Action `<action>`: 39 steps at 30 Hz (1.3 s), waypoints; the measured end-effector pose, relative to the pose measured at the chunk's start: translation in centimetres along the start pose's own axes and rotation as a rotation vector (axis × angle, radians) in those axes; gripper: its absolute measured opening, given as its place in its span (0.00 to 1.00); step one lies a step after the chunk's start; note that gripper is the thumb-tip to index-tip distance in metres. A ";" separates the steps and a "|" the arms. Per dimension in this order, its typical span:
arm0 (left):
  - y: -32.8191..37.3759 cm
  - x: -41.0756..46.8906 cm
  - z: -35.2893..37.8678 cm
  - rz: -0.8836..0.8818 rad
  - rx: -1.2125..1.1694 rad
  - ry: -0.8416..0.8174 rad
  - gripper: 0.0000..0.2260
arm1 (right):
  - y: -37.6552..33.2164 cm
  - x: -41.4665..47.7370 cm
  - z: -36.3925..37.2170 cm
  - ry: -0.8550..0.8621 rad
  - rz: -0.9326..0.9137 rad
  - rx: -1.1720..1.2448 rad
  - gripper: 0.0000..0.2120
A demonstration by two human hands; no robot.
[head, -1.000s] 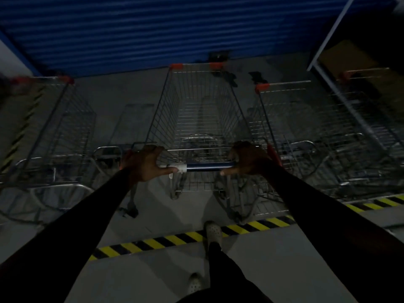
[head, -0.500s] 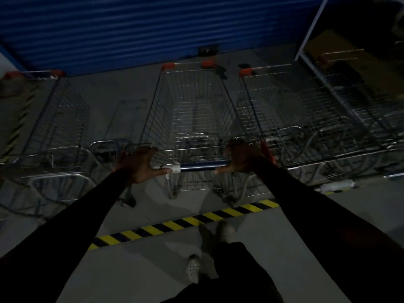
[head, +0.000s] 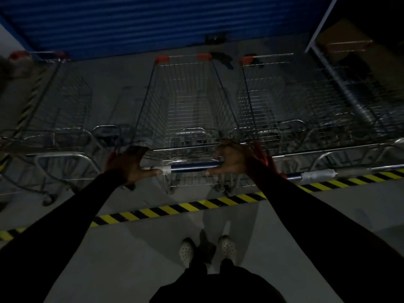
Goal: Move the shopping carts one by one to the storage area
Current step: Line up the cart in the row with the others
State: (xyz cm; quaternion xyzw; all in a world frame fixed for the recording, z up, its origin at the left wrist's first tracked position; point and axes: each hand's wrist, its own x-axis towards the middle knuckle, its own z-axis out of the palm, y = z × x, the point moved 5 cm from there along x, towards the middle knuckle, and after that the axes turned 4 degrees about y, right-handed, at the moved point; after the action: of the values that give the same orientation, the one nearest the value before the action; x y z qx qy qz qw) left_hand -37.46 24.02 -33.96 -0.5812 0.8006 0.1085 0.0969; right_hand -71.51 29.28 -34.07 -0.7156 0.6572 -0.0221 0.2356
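A: Near ground first. What room?
B: Pale shoes (head: 185, 251) side by side at 6 o'clock on bare grey floor (head: 131, 259). Just ahead, yellow-and-black striped tape (head: 175, 209) runs from 8 o'clock to 3. Open floor on the near side of it, crowded on the far side.
A: Hands?
B: Both arms out, dark sleeves. Left hand (head: 129, 165) at 11 o'clock: fingers splayed apart above the bar, thumb laid flat along it. Right hand (head: 234, 159) at 1 o'clock: fingers lifted and loosely bent, thumb stretched along the bar. Neither hand is wrapped round it.
A: The cart?
B: Shopping cart (head: 188, 110) dead ahead at 12, wheels past the tape, nose toward the wall. Its blue handle (head: 192, 166) spans between the two thumbs, with the palms at its ends. Too dim to tell whether the palms press on it.
A: Flanks?
B: Right-side cart (head: 273, 101) at 2 o'clock, just beside, with only a thin gap between the baskets. Left-side cart (head: 59, 110) at 10 o'clock, well apart, with a strip of floor between.
A: Far edge?
B: Blue ribbed shutter (head: 153, 20) across 12 o'clock. A band of floor shows between the cart's nose and the shutter's foot.
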 end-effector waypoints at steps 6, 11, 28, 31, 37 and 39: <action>0.8 -2.5 -0.1 -0.003 -0.015 -0.020 0.55 | -1.3 -2.7 -0.3 0.002 -0.041 -0.010 0.32; 1.0 -4.0 -0.1 -0.003 -0.033 -0.003 0.55 | -1.6 -3.9 0.5 -0.034 0.012 0.009 0.40; 1.7 -6.1 0.7 -0.037 -0.031 0.039 0.52 | -1.2 -5.2 1.1 -0.019 -0.033 -0.070 0.43; 2.2 -6.6 0.2 -0.042 -0.051 0.044 0.54 | -1.2 -5.3 1.1 -0.022 -0.009 -0.078 0.42; 2.0 -6.9 0.3 -0.053 -0.072 -0.027 0.56 | -1.1 -5.3 2.0 -0.069 0.083 0.242 0.43; 2.0 -7.0 0.3 -0.048 -0.078 -0.032 0.56 | -1.0 -5.6 2.2 -0.131 0.118 0.303 0.34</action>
State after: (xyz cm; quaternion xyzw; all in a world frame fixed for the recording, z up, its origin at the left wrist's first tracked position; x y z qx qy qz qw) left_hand -37.21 31.10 -32.10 -0.6019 0.7799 0.1463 0.0896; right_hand -70.54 35.31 -34.10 -0.6320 0.6704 -0.0605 0.3839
